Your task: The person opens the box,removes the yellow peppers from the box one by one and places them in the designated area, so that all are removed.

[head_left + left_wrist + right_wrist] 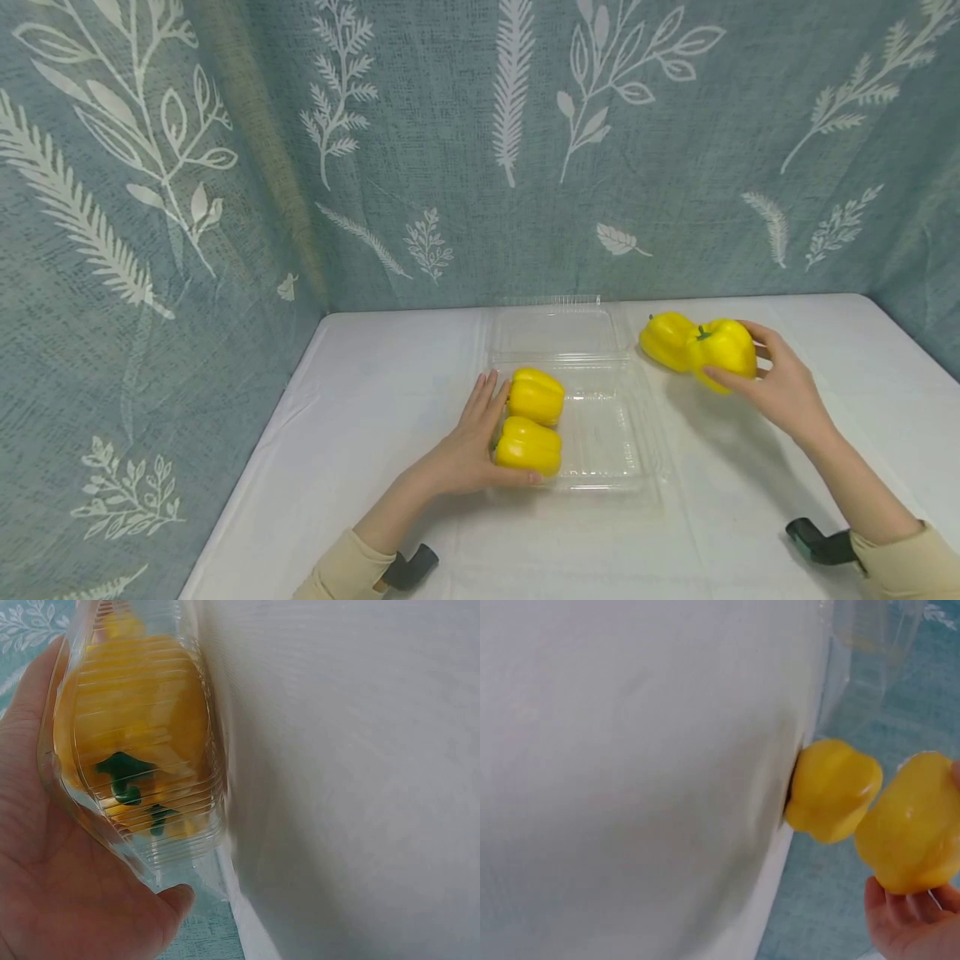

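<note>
My right hand (787, 387) holds a yellow bell pepper (723, 350) above the table, its thumb and fingers round the sides. Behind it, another yellow bell pepper (666, 340) rests on the table; the right wrist view shows the held pepper (915, 825) close to the resting one (832, 791). My left hand (468, 450) rests against the left side of a clear plastic clamshell container (600, 433), fingers straight along its wall and thumb by the front edge. Two yellow bell peppers (536, 397) lie inside on the left, green stems (124, 778) facing the left wall.
The container's lid (555, 332) lies folded back toward the rear. A white cloth (360, 400) covers the table. A blue-green leaf-patterned curtain (450, 150) hangs behind and at the sides. Black devices (817, 542) sit at both wrists.
</note>
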{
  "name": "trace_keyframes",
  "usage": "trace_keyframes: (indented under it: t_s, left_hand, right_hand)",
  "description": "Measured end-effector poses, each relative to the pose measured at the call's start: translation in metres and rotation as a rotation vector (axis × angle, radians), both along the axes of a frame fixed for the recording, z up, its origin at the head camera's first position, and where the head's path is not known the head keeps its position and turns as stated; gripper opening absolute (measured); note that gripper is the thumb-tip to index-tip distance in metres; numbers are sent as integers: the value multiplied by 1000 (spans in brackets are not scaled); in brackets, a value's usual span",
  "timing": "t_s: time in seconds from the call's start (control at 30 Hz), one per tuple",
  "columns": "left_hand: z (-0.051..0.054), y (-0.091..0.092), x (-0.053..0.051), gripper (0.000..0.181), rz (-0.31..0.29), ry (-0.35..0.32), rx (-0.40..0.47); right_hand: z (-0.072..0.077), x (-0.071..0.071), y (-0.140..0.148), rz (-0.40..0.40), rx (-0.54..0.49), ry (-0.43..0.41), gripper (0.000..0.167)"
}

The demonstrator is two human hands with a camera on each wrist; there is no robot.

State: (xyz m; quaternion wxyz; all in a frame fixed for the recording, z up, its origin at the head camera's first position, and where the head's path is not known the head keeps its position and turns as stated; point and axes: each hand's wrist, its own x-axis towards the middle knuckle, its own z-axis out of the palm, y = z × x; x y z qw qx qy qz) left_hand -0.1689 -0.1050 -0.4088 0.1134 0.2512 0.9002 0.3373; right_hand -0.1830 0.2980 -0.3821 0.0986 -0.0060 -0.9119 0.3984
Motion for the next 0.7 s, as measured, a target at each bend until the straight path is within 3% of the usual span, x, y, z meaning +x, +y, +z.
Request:
trace_keyframes:
  t_s: [0.4,0.7]
  left_hand:
    - [-1,1,-1,127,3,1,0]
    - [-1,0,-1,128,9,-10,2]
  right_hand:
    - [-9,-11,18,-132,-16,-78,95]
    - [-7,-16,24,-143,-66,-126,95]
